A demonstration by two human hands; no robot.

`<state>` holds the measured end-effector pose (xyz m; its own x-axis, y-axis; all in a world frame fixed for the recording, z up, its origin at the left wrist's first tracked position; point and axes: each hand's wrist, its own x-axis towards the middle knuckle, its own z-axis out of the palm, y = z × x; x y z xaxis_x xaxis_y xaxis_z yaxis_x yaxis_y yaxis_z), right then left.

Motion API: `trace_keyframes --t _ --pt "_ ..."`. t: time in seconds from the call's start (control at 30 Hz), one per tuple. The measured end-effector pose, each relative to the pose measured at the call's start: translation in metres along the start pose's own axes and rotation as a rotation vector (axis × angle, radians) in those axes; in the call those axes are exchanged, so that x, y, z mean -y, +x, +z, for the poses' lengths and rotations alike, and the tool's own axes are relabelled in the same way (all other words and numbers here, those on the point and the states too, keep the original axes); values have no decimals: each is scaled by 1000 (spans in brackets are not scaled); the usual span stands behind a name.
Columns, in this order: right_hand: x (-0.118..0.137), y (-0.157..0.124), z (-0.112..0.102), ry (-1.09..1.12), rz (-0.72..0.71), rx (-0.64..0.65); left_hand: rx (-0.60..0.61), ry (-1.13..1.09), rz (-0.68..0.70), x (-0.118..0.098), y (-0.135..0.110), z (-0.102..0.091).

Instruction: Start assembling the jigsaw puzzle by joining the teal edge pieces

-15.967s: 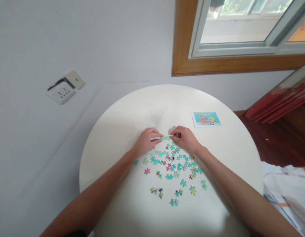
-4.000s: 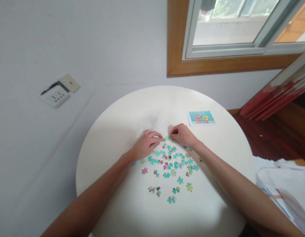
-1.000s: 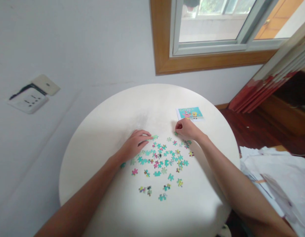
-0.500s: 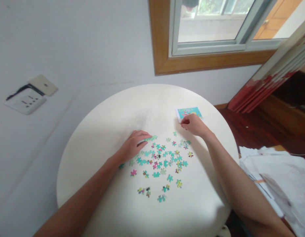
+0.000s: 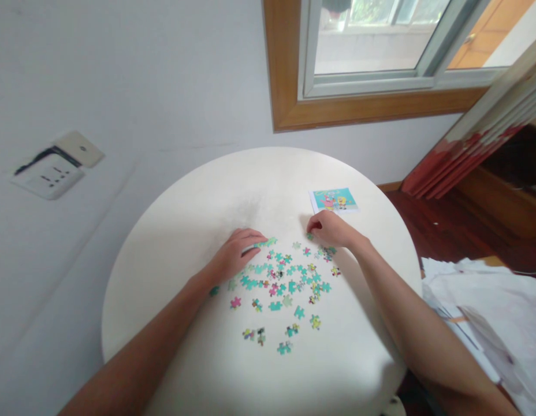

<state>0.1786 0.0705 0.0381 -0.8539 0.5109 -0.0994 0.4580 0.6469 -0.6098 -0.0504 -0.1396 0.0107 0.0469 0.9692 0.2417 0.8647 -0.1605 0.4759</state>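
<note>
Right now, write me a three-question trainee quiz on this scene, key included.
1. What is nearest the left hand's fingertips?
A) the curtain
B) puzzle pieces
C) the window

2. True or false: the picture card lies on the round table.

3. Fill in the colour: the small piece at the right hand's fingertips looks ____.

Key:
1. B; the fingertips are at a few greenish ones.
2. True; it lies on the far part, just beyond the right hand.
3. Green.
</note>
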Motion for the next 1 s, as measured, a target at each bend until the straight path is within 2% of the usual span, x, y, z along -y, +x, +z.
trace_keyframes --t 0.4,0.67,1.0 --pt "-1 -3 -1 -34 21 38 -4 -10 6 2 0 1" --pt "-8 0 -6 -73 23 -9 0 -7 -2 0 0 0" --pt "-11 -9 -20 -55 22 68 -3 -11 12 2 1 1"
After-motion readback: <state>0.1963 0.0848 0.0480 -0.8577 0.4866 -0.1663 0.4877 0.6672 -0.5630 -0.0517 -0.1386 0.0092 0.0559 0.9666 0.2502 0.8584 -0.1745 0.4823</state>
